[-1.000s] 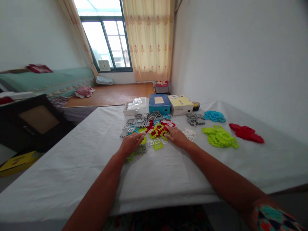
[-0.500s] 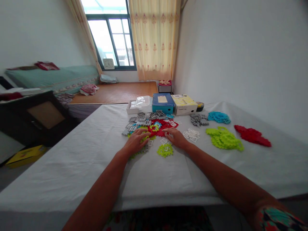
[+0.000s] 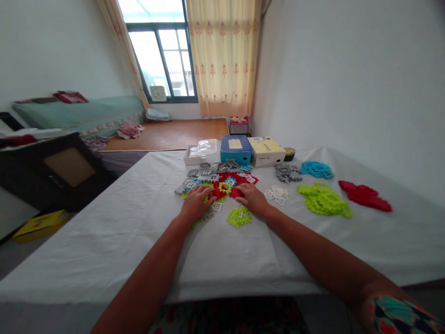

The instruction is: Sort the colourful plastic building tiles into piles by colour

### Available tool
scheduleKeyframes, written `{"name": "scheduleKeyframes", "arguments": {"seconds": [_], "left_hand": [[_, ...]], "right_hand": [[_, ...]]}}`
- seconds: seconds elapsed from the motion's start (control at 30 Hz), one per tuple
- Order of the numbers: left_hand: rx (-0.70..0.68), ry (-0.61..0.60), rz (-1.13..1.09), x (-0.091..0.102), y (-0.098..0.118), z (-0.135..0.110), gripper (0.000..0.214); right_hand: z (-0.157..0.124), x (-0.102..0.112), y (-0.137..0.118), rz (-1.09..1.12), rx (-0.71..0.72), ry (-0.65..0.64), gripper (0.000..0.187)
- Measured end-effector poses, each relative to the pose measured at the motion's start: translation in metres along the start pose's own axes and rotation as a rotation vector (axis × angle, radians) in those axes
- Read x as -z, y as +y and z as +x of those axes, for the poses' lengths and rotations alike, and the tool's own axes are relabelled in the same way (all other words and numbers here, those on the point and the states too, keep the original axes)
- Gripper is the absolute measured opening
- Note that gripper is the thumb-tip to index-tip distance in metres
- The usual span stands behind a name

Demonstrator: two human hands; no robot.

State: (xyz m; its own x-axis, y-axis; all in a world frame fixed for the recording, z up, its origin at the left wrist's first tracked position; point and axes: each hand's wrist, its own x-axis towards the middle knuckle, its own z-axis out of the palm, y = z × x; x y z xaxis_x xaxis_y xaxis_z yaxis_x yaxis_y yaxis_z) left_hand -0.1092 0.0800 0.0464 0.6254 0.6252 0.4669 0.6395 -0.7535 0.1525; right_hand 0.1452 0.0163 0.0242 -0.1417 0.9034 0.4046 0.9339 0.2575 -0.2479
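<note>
A mixed pile of flat plastic interlocking pieces with toothed edges lies before me, with red pieces [image 3: 235, 192] at its centre and a lime square frame piece [image 3: 225, 188] on top. My left hand [image 3: 196, 202] rests on the pile's left side, fingers stretched over lime and grey pieces, thumb apart. On the right, my right hand [image 3: 251, 197] reaches in with fingers spread, its fingertips touching a red piece. Between and below the hands sit a white grid piece [image 3: 217, 206] and a lime toothed cluster [image 3: 238, 216]. My fingers partly hide the pieces beneath them.
Right of the pile lie separate heaps: white [image 3: 277, 194], grey [image 3: 288, 173], blue [image 3: 317, 170], lime [image 3: 324, 199] and red [image 3: 364, 195]. Behind it stand a clear-lidded container [image 3: 207, 147], a blue box [image 3: 236, 149] and a yellow-white box [image 3: 266, 151]. A white cloth [image 3: 139, 232] covers the table.
The lime square frame piece has shifted slightly right and nearer. My right hand now covers more of the white pieces below it. My left hand has moved slightly, with its fingers drawn in a little.
</note>
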Motion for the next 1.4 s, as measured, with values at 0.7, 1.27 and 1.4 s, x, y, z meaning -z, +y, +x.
{"name": "scheduleKeyframes", "arguments": {"seconds": [0.7,1.27,1.4], "left_hand": [[-0.049,0.192,0.117,-0.005,-0.009,0.002,0.028],[-0.223,0.181,0.056,0.0,0.011,0.006,0.026],[-0.3,0.209,0.081,-0.001,0.012,0.005,0.023]], "right_hand": [[-0.073,0.139,0.092,0.156,-0.427,0.378,0.031],[-0.138,0.176,0.208,-0.227,-0.873,0.623,0.036],[-0.07,0.13,0.095,0.202,-0.389,0.329,0.032]]}}
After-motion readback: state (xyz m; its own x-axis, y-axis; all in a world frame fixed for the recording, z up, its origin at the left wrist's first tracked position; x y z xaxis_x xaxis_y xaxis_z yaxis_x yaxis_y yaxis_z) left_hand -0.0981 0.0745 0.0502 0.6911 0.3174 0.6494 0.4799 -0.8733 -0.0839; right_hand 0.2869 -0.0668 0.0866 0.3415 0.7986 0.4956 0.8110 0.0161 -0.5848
